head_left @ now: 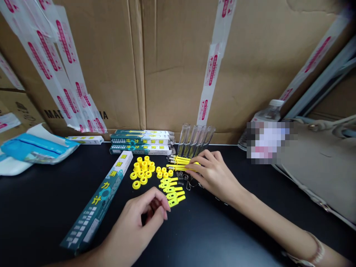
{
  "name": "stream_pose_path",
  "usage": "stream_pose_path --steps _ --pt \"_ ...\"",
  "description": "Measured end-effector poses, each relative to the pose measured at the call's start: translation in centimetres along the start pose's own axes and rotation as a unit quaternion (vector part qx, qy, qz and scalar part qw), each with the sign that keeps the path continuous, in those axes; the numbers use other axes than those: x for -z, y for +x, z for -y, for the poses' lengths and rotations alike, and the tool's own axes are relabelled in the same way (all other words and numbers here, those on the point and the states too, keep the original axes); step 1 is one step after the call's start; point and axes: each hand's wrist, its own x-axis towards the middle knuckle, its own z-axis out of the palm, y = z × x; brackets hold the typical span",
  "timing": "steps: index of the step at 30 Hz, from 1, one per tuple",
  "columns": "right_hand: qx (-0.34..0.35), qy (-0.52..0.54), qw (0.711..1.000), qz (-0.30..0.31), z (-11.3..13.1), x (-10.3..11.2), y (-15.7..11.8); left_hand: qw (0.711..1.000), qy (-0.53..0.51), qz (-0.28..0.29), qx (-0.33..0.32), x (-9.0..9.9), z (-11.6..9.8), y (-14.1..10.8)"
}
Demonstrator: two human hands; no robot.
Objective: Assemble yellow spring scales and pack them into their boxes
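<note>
My right hand (217, 176) reaches down over a row of yellow plastic rods with metal hook ends (176, 167), its fingers closed on the nearest of them; the fingertips are partly hidden. Below, my left hand (139, 218) is curled, thumb close to the index finger, with nothing visible in it. Its fingertips are beside flat yellow slotted pieces (174, 195). Small yellow caps (164, 171) and larger flanged yellow rings (144, 165) lie to the left of the rods. Metal springs and wire hooks (188, 182) are partly under my right hand. Clear plastic tubes (194, 139) stand upright behind it.
Printed narrow boxes (141, 142) are stacked at the back, and one long box (101, 200) lies slanting at left. A blue packet (41, 146) is far left. A plastic bottle (267, 115) and a beige bag (314, 159) stand right. Large cardboard (172, 66) walls the back.
</note>
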Motion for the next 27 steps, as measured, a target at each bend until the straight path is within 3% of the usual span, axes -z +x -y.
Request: stream_pose_path --steps 14,21,24,27 --pt "0.0 0.01 1.0 -0.02 0.0 -1.1 0.6 1.0 0.014 0.0 -0.009 0.0 -0.1 0.2" --pt "-0.027 0.061 0.995 -0.079 -0.6 -0.3 0.7 0.999 -0.029 -0.021 -0.011 -0.1 0.6 0.1" --pt "-0.044 0.117 0.985 -0.115 0.8 0.6 0.5 0.996 -0.074 -0.04 0.01 0.0 1.0 0.3" --pt "-0.067 0.184 0.972 -0.13 3.9 1.2 0.0 0.992 -0.109 -0.06 0.021 0.1 0.8 0.6"
